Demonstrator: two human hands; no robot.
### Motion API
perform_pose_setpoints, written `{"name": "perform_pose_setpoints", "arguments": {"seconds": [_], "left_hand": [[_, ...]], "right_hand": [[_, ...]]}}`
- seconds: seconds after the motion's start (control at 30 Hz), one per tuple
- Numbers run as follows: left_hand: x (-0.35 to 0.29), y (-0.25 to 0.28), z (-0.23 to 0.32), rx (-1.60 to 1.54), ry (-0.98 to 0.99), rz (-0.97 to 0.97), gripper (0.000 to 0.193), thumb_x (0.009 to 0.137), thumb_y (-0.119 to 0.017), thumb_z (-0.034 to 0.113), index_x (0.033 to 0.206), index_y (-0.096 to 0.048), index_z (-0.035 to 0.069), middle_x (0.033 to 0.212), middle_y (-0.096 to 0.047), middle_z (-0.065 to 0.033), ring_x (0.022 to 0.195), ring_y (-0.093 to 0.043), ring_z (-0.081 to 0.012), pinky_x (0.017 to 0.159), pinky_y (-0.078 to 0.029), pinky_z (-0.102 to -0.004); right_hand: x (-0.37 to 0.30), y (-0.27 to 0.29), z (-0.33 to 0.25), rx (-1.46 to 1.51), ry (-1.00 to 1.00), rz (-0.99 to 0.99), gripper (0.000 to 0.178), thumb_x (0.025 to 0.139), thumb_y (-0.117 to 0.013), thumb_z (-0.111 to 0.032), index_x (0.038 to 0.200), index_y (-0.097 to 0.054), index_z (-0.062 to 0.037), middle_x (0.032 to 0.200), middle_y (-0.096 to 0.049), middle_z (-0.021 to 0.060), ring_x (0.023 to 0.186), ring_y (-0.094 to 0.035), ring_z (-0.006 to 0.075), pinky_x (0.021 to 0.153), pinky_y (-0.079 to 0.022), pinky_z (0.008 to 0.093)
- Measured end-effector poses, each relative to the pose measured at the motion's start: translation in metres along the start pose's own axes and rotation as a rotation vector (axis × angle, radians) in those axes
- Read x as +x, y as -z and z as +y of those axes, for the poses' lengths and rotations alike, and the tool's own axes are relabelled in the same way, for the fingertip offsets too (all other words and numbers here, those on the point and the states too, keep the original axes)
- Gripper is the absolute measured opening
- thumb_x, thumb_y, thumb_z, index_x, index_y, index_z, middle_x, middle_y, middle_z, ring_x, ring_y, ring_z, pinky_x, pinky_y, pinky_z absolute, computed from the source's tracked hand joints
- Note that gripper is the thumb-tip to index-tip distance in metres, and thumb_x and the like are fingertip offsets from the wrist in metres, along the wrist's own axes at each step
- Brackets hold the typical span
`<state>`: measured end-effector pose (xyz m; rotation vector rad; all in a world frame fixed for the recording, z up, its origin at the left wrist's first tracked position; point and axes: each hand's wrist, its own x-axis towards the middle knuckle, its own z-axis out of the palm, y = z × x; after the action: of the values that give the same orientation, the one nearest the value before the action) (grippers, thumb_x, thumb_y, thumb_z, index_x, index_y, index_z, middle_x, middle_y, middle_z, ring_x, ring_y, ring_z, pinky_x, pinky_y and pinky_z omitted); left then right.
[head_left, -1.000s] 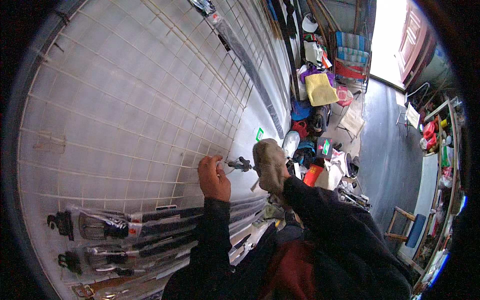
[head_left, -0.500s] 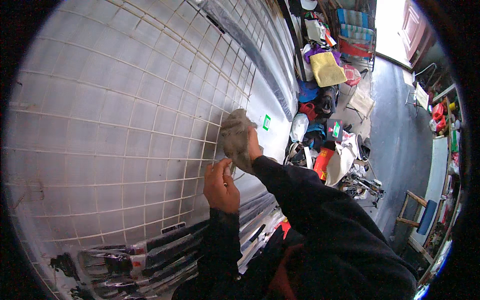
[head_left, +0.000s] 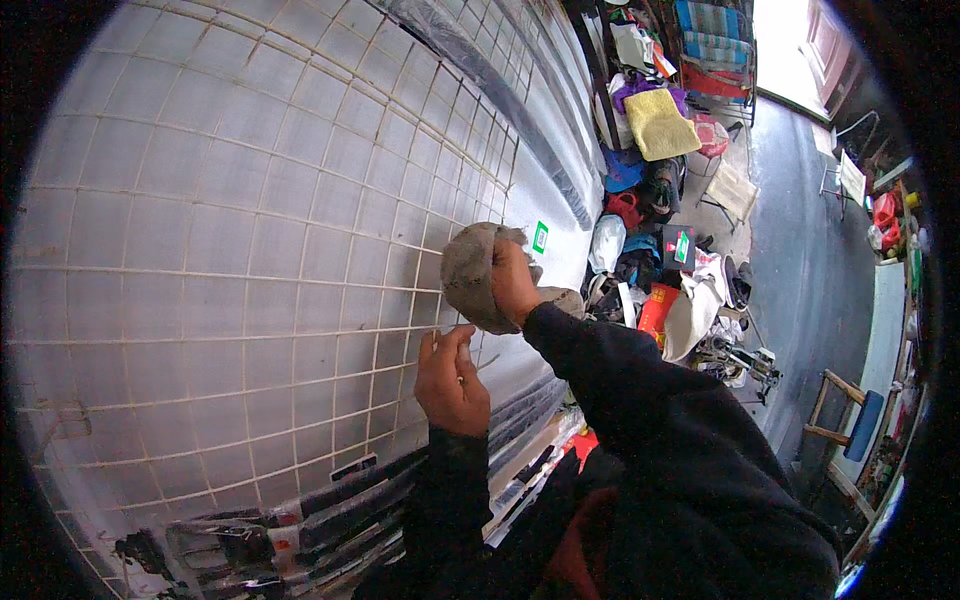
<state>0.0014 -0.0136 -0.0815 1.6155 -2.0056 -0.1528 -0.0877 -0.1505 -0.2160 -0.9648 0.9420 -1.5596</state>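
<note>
The right hand [head_left: 515, 283] is closed around a crumpled grey-brown cloth [head_left: 470, 275] and presses it against the white wire grid panel [head_left: 230, 230] that covers the wall. The cloth lies on the grid side of this hand, to its left in the picture, and it bulges out above and below the fingers. The left hand [head_left: 452, 385] is just below, near the cloth but not touching it. Its fingers are bent and pinch together at a horizontal wire of the grid; something thin and pale seems to stick out to the right of the fingertips, but it is too small to tell what it is, so I cannot say if the hand truly holds a thing or only the wire.

The right hand is the nearer one to the cloth, since it holds it. The wires of the grid run in long rows across the picture and in columns up it, and the panel is bare of hanging goods to the left and above both hands, so there is open room in these directions. Below the left hand, at the lower edge of the panel, packaged tools [head_left: 250, 540] with dark handles hang in a row. To the right the panel ends, and beyond it the floor [head_left: 800, 270] carries a pile of bags, clothes and boxes [head_left: 650, 230], well apart from the hands.
</note>
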Motion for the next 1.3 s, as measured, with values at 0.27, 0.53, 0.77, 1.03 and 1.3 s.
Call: {"name": "perform_pose_setpoints", "arguments": {"seconds": [0.27,0.53,0.77,1.03,1.3], "left_hand": [[0.001,0.002,-0.001,-0.060,0.047,0.017,0.021,0.100,-0.049,0.008,0.108,-0.068,0.003,0.097,-0.066,-0.0165,0.090,-0.067,-0.0349,0.076,-0.053,-0.0410],[0.001,-0.001,-0.003,-0.050,0.003,0.036,0.021,0.100,-0.049,0.008,0.108,-0.068,0.003,0.096,-0.065,-0.0170,0.088,-0.068,-0.0349,0.075,-0.053,-0.0408],[0.000,0.002,0.002,-0.040,0.063,0.003,0.023,0.097,-0.050,0.005,0.108,-0.070,0.004,0.096,-0.068,-0.0189,0.087,-0.068,-0.0377,0.081,-0.053,-0.0445],[0.004,0.001,0.000,0.001,0.052,-0.005,0.025,0.094,-0.051,0.004,0.109,-0.070,0.006,0.088,-0.071,-0.0174,0.091,-0.067,-0.0403,0.106,-0.045,-0.0489],[0.001,0.002,0.000,-0.036,0.109,-0.053,0.023,0.093,-0.052,0.004,0.108,-0.071,0.006,0.088,-0.071,-0.0178,0.096,-0.066,-0.0426,0.104,-0.046,-0.0510]], "right_hand": [[-0.031,0.001,0.009,0.257,-0.003,0.041,0.021,0.091,-0.072,-0.015,0.105,-0.075,0.0003,0.099,-0.076,0.0150,0.087,-0.073,0.0270,0.080,-0.057,0.0361],[-0.039,0.017,0.006,0.755,-0.494,0.344,0.026,0.094,-0.064,-0.009,0.119,-0.065,-0.0011,0.104,-0.072,0.0099,0.088,-0.072,0.0237,0.078,-0.060,0.0373],[0.011,-0.010,-0.013,0.608,-0.064,0.128,0.020,0.093,-0.070,-0.008,0.111,-0.071,0.0017,0.105,-0.075,0.0083,0.092,-0.068,0.0149,0.082,-0.056,0.0326],[0.021,0.001,-0.018,0.052,0.019,0.110,0.024,0.086,-0.077,-0.008,0.108,-0.073,0.0011,0.099,-0.076,0.0079,0.087,-0.069,0.0153,0.079,-0.056,0.0321],[0.024,0.017,-0.029,-0.222,0.164,0.042,0.030,0.080,-0.080,-0.023,0.101,-0.074,-0.0026,0.097,-0.075,0.0189,0.089,-0.072,0.0351,0.078,-0.055,0.0430]]}}
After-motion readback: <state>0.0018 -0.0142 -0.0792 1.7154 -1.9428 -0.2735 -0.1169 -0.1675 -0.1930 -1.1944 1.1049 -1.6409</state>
